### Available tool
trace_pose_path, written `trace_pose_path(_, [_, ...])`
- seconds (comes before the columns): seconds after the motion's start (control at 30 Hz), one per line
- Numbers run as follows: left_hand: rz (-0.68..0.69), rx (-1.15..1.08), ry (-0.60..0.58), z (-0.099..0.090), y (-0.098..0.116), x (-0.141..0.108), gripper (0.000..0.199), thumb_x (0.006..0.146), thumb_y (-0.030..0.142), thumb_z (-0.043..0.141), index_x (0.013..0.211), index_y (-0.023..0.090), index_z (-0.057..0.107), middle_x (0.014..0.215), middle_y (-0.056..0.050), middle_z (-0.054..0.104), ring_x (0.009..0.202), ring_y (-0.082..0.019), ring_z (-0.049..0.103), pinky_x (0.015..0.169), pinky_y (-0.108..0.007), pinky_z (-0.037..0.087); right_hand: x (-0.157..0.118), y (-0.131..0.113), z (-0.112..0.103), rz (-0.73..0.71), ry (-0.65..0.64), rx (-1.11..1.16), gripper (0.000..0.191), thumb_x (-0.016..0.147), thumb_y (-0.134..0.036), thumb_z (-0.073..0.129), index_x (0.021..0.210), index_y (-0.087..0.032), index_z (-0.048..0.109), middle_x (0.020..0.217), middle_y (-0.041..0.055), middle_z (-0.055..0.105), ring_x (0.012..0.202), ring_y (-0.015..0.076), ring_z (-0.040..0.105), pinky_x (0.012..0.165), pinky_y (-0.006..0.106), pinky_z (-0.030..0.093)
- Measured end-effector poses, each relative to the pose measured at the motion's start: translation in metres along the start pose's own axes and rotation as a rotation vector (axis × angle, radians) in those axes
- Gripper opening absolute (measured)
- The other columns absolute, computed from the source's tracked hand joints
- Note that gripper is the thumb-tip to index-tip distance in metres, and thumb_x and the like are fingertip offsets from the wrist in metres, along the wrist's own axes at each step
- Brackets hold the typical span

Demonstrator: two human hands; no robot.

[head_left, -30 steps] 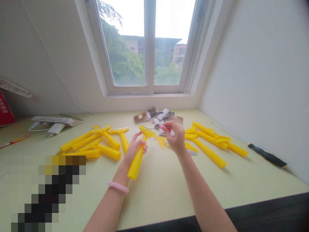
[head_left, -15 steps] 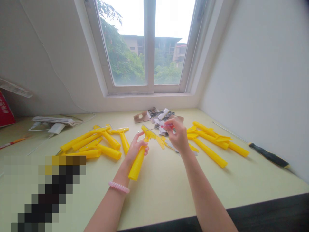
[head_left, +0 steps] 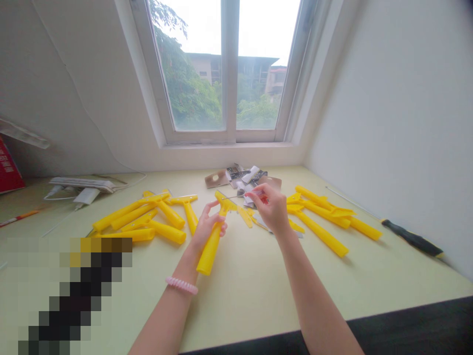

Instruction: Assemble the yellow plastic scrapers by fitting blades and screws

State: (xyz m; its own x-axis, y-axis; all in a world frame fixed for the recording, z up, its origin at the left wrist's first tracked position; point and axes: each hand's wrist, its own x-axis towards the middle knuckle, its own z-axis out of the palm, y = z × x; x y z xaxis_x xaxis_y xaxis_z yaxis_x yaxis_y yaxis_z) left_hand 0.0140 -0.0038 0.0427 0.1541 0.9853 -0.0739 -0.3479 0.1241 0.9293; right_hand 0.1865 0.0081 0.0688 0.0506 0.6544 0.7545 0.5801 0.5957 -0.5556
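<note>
My left hand [head_left: 210, 225] is wrapped round a yellow scraper [head_left: 210, 249], its head tilted up and away from me. A screwdriver [head_left: 236, 196] with a thin metal shaft is pinched in my right hand [head_left: 270, 204]. Its tip meets the scraper's head, though the exact contact point is too small to make out. My right fingers mostly cover the screwdriver's handle. Yellow plastic pieces [head_left: 244, 217] and grey blades lie on the table behind and below my right hand.
Several yellow scrapers [head_left: 138, 215] lie at the left, and more yellow handles [head_left: 321, 230] at the right. A long black-handled screwdriver [head_left: 412, 238] rests by the right wall. Card packaging [head_left: 218, 179] is piled below the window. A power strip [head_left: 83, 184] with cables sits back left.
The fingers of my right hand have shifted slightly round the screwdriver's handle. My left hand and the scraper have hardly moved.
</note>
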Motion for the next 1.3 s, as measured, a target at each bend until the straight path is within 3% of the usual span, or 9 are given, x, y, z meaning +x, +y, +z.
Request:
trace_pose_path(0.3, [-0.031,0.019,-0.026,0.0001,-0.0032,0.0013,0.054,0.058,0.015,0.053,0.109,0.022,0.037,0.058,0.006,0.047,0.040,-0.007,0.044,0.039,-0.018,0.030,0.0027,-0.0023,-0.0038,-0.110,-0.037,0.037,0.010,0.081,-0.021,0.047,0.082,-0.021,0.057,0.080,0.0022,0.062,0.074,0.0146,0.057,0.067,0.027,0.046])
trace_pose_path(0.43, [-0.017,0.026,-0.022,0.0001,-0.0013,0.0001,0.052,0.059,0.014,0.052,0.108,0.022,0.037,0.059,0.005,0.049,0.041,-0.007,0.043,0.039,-0.018,0.030,0.0015,0.0004,-0.0028,-0.033,0.010,-0.007,0.008,0.077,-0.027,0.055,0.080,-0.020,0.058,0.072,0.0007,0.064,0.060,0.0127,0.057,0.059,0.025,0.045])
trace_pose_path(0.67, [-0.024,0.018,-0.051,0.0024,-0.0036,-0.0002,0.053,0.058,0.014,0.052,0.108,0.024,0.038,0.065,0.004,0.049,0.040,-0.006,0.044,0.038,-0.018,0.030,-0.0012,-0.0039,-0.0020,0.019,0.060,-0.089,0.027,0.078,-0.036,0.052,0.057,-0.019,0.049,0.046,-0.0045,0.048,0.042,0.0079,0.044,0.045,0.020,0.036])
trace_pose_path(0.97, [-0.029,0.026,-0.027,0.0010,-0.0033,0.0015,0.055,0.058,0.014,0.052,0.111,0.024,0.037,0.062,0.005,0.048,0.040,-0.007,0.044,0.038,-0.018,0.031,0.0030,-0.0002,-0.0027,-0.114,-0.059,0.013,0.006,0.079,-0.018,0.047,0.079,-0.020,0.052,0.076,0.0026,0.059,0.072,0.0147,0.056,0.062,0.025,0.045])
trace_pose_path(1.17, [-0.033,0.023,-0.026,0.0009,-0.0031,0.0007,0.055,0.058,0.014,0.052,0.111,0.025,0.037,0.064,0.005,0.048,0.040,-0.006,0.044,0.038,-0.018,0.031,0.0005,-0.0030,-0.0029,-0.075,0.007,-0.024,0.005,0.078,-0.024,0.053,0.077,-0.020,0.055,0.071,0.0010,0.060,0.062,0.0129,0.055,0.060,0.025,0.043])
trace_pose_path(1.3, [-0.027,0.029,-0.035,0.0021,-0.0034,0.0008,0.055,0.058,0.014,0.052,0.110,0.025,0.038,0.065,0.005,0.048,0.040,-0.007,0.045,0.038,-0.018,0.031,-0.0010,-0.0036,-0.0018,0.002,0.053,-0.103,0.022,0.074,-0.036,0.058,0.062,-0.019,0.052,0.050,-0.0036,0.051,0.046,0.0090,0.045,0.049,0.021,0.036])
